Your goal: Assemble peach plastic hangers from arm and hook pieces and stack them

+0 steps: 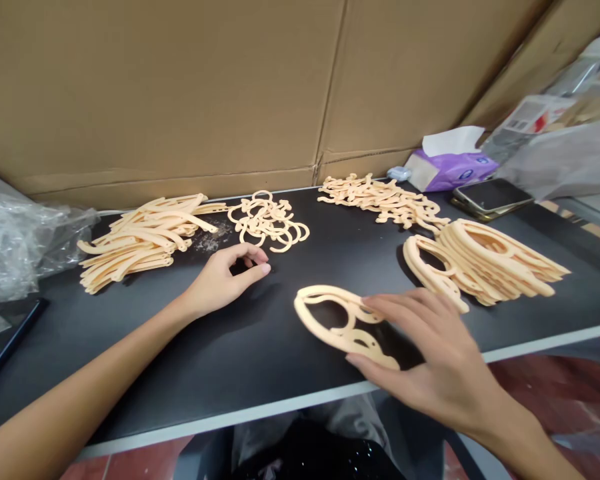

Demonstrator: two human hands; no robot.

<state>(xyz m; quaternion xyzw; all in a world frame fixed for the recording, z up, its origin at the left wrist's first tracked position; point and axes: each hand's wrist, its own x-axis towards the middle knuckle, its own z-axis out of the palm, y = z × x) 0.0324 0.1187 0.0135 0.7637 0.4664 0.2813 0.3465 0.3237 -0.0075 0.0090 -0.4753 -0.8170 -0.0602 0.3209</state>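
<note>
My right hand point(437, 353) holds a cream plastic folded clothes hanger point(325, 339) just above the black tabletop near its front edge. The thumb is on the hanger's near side and the fingers on its far side. Further left, my left hand point(227, 277) hovers over the table, its fingers loosely curled with a gap to the thumb and nothing visible in them. Beyond it lies a loose heap of curved hooks point(267, 220). A pile of long curved hanger arms point(145, 240) lies to the left of that hand. To the right, several similar folded hangers point(500, 260) lean in an overlapping row.
Small cream connector pieces point(380, 200) are heaped at the back right. Behind them stand a purple tissue pack point(450, 170) and a phone point(493, 195). Clear plastic wrap point(25, 233) and a dark device point(13, 337) lie at the left. Cardboard point(170, 87) walls the rear.
</note>
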